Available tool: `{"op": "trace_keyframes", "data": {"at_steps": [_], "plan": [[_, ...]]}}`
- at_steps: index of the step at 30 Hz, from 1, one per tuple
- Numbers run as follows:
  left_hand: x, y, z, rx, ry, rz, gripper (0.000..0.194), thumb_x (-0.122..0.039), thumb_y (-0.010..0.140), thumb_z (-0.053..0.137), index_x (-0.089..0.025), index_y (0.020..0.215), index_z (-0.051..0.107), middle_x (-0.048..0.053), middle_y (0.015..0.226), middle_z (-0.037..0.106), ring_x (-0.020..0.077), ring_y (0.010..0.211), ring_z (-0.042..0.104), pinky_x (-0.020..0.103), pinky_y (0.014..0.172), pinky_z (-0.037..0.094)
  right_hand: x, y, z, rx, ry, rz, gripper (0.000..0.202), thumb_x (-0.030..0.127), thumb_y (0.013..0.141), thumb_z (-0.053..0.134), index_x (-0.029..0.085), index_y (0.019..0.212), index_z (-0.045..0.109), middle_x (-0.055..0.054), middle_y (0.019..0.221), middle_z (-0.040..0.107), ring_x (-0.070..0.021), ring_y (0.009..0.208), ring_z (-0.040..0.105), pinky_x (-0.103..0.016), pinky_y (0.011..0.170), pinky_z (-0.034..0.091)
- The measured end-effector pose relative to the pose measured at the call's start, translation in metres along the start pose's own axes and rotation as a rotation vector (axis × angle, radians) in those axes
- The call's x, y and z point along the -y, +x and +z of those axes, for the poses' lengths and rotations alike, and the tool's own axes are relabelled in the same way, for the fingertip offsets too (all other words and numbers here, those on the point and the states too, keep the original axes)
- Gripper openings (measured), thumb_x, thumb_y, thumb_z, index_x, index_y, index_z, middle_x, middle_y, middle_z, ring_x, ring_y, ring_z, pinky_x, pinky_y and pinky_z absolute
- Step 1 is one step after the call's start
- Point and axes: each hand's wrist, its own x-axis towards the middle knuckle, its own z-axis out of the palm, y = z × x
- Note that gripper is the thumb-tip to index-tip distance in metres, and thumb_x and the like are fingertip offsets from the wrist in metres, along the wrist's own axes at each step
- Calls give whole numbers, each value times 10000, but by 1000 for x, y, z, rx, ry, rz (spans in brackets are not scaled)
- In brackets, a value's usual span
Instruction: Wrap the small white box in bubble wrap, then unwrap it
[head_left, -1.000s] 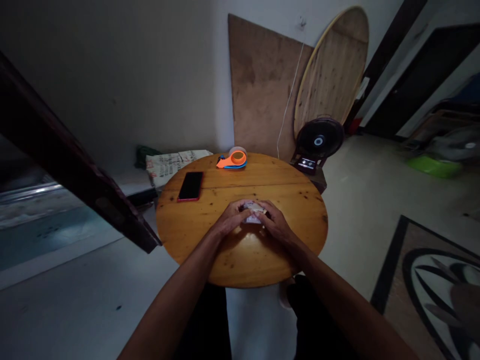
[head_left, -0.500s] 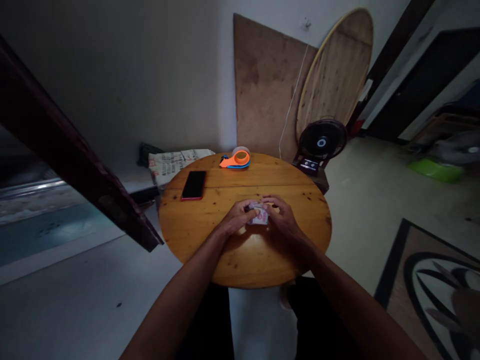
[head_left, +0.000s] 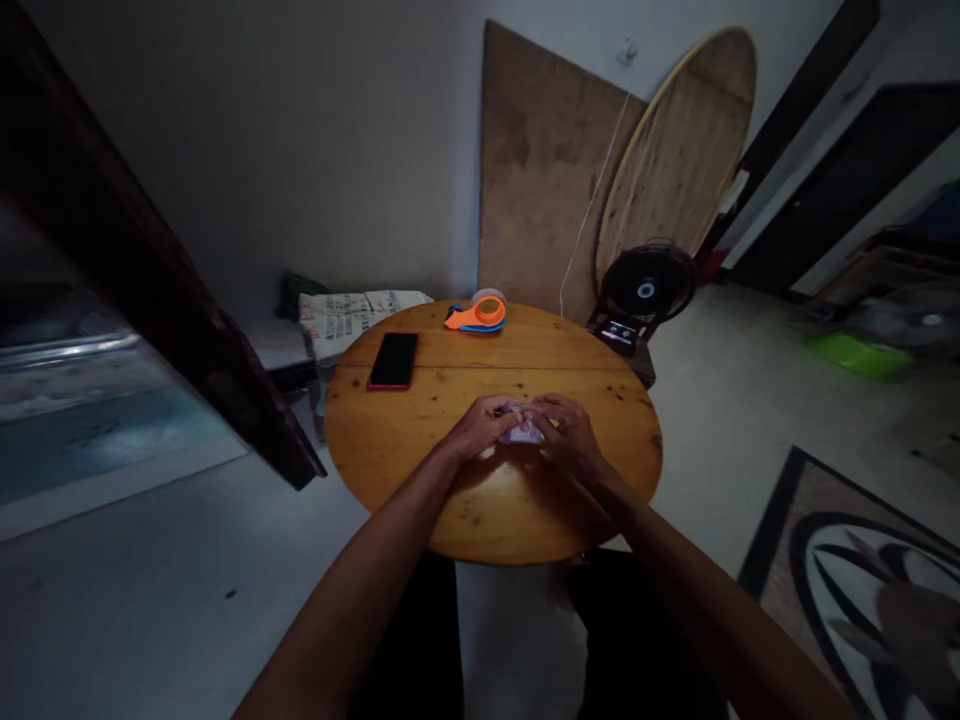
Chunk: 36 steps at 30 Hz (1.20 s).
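A small whitish packet with pinkish-purple print (head_left: 523, 434) is between my two hands, just above or on the round wooden table (head_left: 465, 520); I cannot tell which. My left hand (head_left: 478, 426) grips its left side, thumb across the printed face. On the other side, my right hand (head_left: 568, 432) has its fingers curled at the packet's upper right edge, thumb over the face. Fingers cover much of the packet, and its exact kind is too small to make out.
An orange and blue tape dispenser (head_left: 484, 312) lies at the table's far edge. A dark phone with a red rim (head_left: 393, 361) lies at the left. Beyond the right edge stands a black fan (head_left: 646, 288). A dark wooden post (head_left: 187, 290) slants along the left.
My right hand has closed in on the packet, its raised fingers now bent against the upper edge. Fingers and thumbs cover more of the print. The view has shifted slightly.
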Motion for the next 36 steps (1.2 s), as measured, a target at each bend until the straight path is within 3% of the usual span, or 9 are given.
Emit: {"op": "trace_keyframes", "data": {"at_steps": [8, 14, 22, 32, 36], "plan": [[1, 2, -1, -30, 59, 29, 275, -316, 729, 666, -107, 901, 711, 15, 733, 647, 101, 629, 533, 210, 597, 395, 2, -9, 1, -33, -211, -135, 228, 233, 913, 546, 244, 1003, 755, -58, 996, 753, -208, 968, 655, -388, 882, 401], [5, 4, 0, -50, 159, 125, 225, -275, 793, 578, -117, 869, 719, 32, 827, 672, 119, 714, 558, 220, 661, 424, -2, -11, 2, -38, -284, -209, 230, 222, 921, 528, 227, 1022, 735, -59, 1057, 748, -187, 935, 664, -389, 921, 364], [16, 12, 0, -82, 196, 175, 302, -301, 849, 547, -126, 1023, 723, 90, 1011, 721, 185, 916, 633, 294, 842, 484, -2, -13, 0, 7, -318, -206, 236, 213, 949, 504, 232, 1055, 714, -59, 1132, 728, -176, 1000, 654, -381, 943, 346], [19, 14, 0, -111, 280, 198, 307, -285, 890, 499, -137, 1036, 725, 88, 1063, 729, 193, 990, 649, 322, 922, 491, 14, -22, 2, 60, -445, -157, 336, 287, 947, 511, 207, 1253, 622, -90, 1295, 634, -273, 1239, 485, -442, 994, 325], [22, 16, 2, -149, 272, 194, 315, -274, 884, 509, -121, 1070, 712, 102, 1077, 726, 191, 970, 657, 328, 922, 499, 12, -25, 5, 18, -489, -142, 306, 303, 950, 510, 242, 1215, 649, -95, 1339, 593, -273, 1253, 463, -438, 987, 338]]}}
